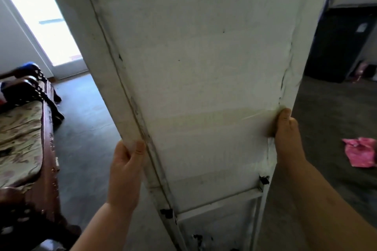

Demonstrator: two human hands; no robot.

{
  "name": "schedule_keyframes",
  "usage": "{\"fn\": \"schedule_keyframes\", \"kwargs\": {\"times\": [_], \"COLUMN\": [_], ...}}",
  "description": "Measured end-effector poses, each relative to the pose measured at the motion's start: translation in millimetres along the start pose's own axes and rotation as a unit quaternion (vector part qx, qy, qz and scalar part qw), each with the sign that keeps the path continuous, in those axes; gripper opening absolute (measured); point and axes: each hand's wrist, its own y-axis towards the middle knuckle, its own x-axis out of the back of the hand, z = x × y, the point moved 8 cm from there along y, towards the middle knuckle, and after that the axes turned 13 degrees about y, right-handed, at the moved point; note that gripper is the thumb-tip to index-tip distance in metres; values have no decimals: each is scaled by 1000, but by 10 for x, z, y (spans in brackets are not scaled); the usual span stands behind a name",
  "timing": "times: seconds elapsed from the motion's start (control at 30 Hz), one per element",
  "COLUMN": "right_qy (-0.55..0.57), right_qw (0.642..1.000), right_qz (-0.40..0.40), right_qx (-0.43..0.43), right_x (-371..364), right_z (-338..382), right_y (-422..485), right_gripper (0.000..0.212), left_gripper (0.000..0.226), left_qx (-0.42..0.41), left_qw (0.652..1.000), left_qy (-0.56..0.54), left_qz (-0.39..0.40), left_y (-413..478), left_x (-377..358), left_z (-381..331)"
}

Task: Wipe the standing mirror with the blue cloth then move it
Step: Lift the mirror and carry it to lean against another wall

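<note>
The standing mirror (204,71) fills the middle of the view with its white, scuffed back panel toward me; its glass side is hidden. My left hand (125,171) grips the mirror's left frame edge, fingers wrapped around it. Higher up, my right hand (285,134) clasps the right frame edge with the thumb on the back panel. A fold-out stand frame (220,210) with black hinges sits at the lower part of the back. A blue item (28,65), possibly the blue cloth, lies far left on the sofa.
A wooden sofa (26,149) with patterned cushions stands at the left. A bright doorway (42,18) is behind it. A pink cloth (361,154) lies on the dark floor (85,128) at the right. A dark cabinet (338,47) stands at the far right.
</note>
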Motion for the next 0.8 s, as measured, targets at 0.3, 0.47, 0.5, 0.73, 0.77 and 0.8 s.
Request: {"fn": "schedule_keyframes", "kwargs": {"times": [0.3, 0.47, 0.5, 0.73, 0.77, 0.8], "right_qy": [-92, -94, -95, -179, -193, -201], "right_qw": [996, 993, 992, 972, 968, 968], "right_qz": [10, 75, 86, 95, 84, 71], "right_qx": [-10, -17, -16, 122, 135, 136], "right_x": [-175, -779, -906, -1792, -1861, -1917], "right_z": [292, 413, 448, 990, 1053, 1103], "right_y": [-598, -1302, -1419, -2180, -2247, -2307], "right_gripper": [65, 90, 92, 110, 115, 120], "left_gripper": [13, 7, 8, 22, 25, 25], "left_qx": [2, -34, -33, -98, -109, -114], "left_qw": [998, 985, 982, 966, 965, 963], "left_qy": [51, 114, 120, 143, 143, 141], "left_qz": [48, 128, 142, 192, 192, 199], "left_y": [208, 353, 361, 270, 223, 187], "left_x": [45, 105, 95, 91, 88, 84], "left_z": [11, -104, -104, -196, -235, -258]}}
